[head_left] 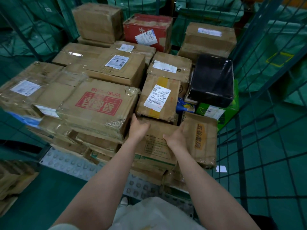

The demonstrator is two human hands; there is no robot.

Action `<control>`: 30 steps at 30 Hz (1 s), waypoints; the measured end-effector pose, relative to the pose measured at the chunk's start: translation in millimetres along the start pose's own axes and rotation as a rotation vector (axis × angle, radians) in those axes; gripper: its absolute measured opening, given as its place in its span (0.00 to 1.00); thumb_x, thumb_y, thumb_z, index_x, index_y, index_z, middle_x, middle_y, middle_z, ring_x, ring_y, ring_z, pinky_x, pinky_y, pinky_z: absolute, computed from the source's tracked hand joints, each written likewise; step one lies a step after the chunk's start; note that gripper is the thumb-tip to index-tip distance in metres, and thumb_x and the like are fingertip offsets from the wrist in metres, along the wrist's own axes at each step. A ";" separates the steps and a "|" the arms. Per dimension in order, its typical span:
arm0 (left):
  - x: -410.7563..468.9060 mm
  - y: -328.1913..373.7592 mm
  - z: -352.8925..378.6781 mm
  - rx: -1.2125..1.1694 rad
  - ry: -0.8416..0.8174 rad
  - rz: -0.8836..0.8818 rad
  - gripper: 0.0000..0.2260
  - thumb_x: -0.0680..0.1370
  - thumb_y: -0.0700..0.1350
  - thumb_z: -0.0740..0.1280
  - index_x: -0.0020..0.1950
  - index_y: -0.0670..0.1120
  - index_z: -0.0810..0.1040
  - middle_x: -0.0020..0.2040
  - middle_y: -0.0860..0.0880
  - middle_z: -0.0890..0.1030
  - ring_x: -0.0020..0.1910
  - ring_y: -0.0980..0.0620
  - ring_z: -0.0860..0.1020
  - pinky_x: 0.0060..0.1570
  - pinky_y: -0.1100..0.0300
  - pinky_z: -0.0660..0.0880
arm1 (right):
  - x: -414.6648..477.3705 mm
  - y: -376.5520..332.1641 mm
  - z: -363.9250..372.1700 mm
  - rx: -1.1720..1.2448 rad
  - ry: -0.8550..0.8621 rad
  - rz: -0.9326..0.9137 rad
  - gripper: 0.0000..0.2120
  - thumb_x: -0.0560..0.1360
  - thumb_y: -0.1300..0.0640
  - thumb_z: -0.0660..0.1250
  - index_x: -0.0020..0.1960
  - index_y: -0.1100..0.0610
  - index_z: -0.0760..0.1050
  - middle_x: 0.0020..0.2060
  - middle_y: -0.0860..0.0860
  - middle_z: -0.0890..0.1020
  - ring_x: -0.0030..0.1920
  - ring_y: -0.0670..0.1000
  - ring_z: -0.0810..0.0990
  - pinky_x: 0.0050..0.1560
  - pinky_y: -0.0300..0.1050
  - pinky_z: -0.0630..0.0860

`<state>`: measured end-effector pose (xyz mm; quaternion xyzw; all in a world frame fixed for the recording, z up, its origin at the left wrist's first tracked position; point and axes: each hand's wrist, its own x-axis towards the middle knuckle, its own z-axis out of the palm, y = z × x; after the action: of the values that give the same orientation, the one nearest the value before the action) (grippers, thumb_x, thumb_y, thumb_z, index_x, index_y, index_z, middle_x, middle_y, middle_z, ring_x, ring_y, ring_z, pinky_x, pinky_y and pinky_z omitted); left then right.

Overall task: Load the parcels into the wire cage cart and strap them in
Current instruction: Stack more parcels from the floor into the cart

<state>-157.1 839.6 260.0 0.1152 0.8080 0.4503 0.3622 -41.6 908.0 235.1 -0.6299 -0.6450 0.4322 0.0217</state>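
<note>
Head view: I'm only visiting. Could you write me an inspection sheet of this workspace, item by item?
Surface: studded cart floor, mostly covered by parcels.
Job's things: cardboard parcels stacked in the cage; front box in hand; red box at the back; black parcel on the right; no strap seen.
Clutter: paper scrap on the floor by the cage's right side; loose cardboard at lower left.
Grips: left grip and right grip hold the front box by its two sides; fingertips hidden.
Cables: nothing seen.
Surroundings: green sacks behind the mesh; green floor.
</note>
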 end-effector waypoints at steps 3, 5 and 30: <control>-5.9 5.5 -9.0 -0.031 0.058 0.028 0.33 0.76 0.41 0.64 0.78 0.44 0.52 0.73 0.45 0.65 0.71 0.46 0.65 0.63 0.59 0.63 | -11.7 -25.0 -1.6 -0.075 0.193 -0.199 0.35 0.75 0.60 0.65 0.76 0.52 0.51 0.73 0.56 0.57 0.71 0.59 0.62 0.67 0.57 0.67; -10.4 6.3 -17.4 -0.073 0.098 0.041 0.29 0.76 0.39 0.63 0.76 0.43 0.59 0.70 0.45 0.69 0.68 0.47 0.69 0.64 0.60 0.65 | -20.0 -39.6 0.2 -0.023 0.225 -0.320 0.26 0.75 0.60 0.65 0.70 0.54 0.60 0.68 0.55 0.63 0.67 0.57 0.66 0.63 0.54 0.69; -124.6 -128.5 -270.8 -0.655 0.705 -0.092 0.07 0.79 0.39 0.61 0.54 0.46 0.75 0.47 0.49 0.78 0.36 0.57 0.75 0.35 0.63 0.69 | -213.1 -125.7 215.4 0.179 -0.778 -0.387 0.05 0.77 0.64 0.60 0.48 0.56 0.73 0.33 0.53 0.77 0.25 0.47 0.73 0.26 0.35 0.68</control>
<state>-237.1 528.3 305.7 -0.2003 0.7016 0.6761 0.1030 -220.8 637.6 283.9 -0.2834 -0.6714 0.6792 -0.0877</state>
